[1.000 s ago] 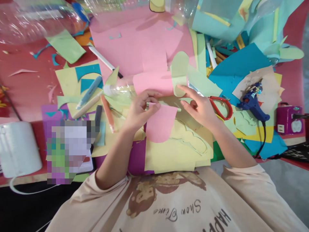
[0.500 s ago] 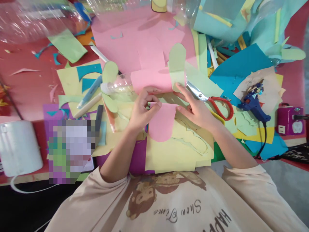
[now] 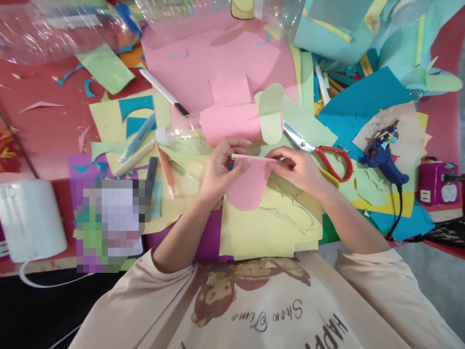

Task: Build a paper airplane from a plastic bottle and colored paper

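Note:
A pink paper piece (image 3: 247,186) with a rounded lower end is pinched between my two hands. Along its upper edge runs a narrow pale green edge. My left hand (image 3: 227,162) is closed on its upper left corner, thumb in front. At the upper right corner, my right hand (image 3: 292,167) grips it between thumb and curled fingers. Just beyond lies a clear plastic bottle (image 3: 183,130) on its side, its middle wrapped in pink paper (image 3: 230,123). A pale green rounded paper piece (image 3: 271,116) lies at the wrap's right end.
Red-handled scissors (image 3: 314,148) lie right of the wrapped bottle. A blue glue gun (image 3: 385,160) rests on paper farther right. Yellow sheets (image 3: 269,232) lie under my hands. Markers (image 3: 140,138) and paper scraps are at left, near a white box-shaped object (image 3: 32,220).
My fingers have closed on the pink piece's upper edge, where a pale green edge now shows. The green pieces by the bottle neck are gone from view; the right one has shifted nearer me.

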Action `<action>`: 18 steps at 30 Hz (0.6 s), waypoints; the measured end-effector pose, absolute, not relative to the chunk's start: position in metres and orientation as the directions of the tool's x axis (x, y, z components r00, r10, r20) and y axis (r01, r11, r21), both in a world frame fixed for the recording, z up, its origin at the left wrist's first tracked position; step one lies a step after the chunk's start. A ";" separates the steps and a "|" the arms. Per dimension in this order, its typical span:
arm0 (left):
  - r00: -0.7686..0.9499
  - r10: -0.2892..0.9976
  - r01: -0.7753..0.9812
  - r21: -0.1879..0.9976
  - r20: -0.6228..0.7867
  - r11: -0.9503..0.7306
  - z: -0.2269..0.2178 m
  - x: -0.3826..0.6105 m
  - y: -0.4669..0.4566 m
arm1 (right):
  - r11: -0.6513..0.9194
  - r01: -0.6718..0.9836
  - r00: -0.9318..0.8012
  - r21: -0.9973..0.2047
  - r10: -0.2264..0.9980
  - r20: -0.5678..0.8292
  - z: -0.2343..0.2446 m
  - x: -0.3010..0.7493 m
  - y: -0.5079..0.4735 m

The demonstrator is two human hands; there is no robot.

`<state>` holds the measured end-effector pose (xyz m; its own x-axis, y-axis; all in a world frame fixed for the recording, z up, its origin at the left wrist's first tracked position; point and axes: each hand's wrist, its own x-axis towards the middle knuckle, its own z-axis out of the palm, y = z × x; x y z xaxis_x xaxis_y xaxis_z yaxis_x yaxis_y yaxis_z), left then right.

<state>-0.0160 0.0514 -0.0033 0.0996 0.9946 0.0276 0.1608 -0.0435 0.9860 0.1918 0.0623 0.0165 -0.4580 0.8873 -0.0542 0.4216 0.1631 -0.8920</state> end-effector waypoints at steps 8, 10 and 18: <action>0.358 0.842 0.280 0.907 -0.404 0.316 0.014 -0.027 0.047 | 0.120 0.301 -0.449 -0.946 0.893 -0.030 0.018 0.195 0.059; 0.424 0.825 0.205 0.926 -0.375 0.316 0.019 -0.029 0.047 | 0.128 0.311 -0.465 -0.942 0.885 -0.033 0.019 0.195 0.058; 0.401 0.837 0.204 0.927 -0.373 0.315 0.021 -0.027 0.043 | 0.169 0.343 -0.476 -0.924 0.879 -0.016 0.019 0.194 0.054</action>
<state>-0.0272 0.0432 0.0208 0.4007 0.8370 -0.3728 0.2042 0.3150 0.9268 0.1940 0.0539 0.0194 -0.4762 0.8792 -0.0158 0.3431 0.1692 -0.9239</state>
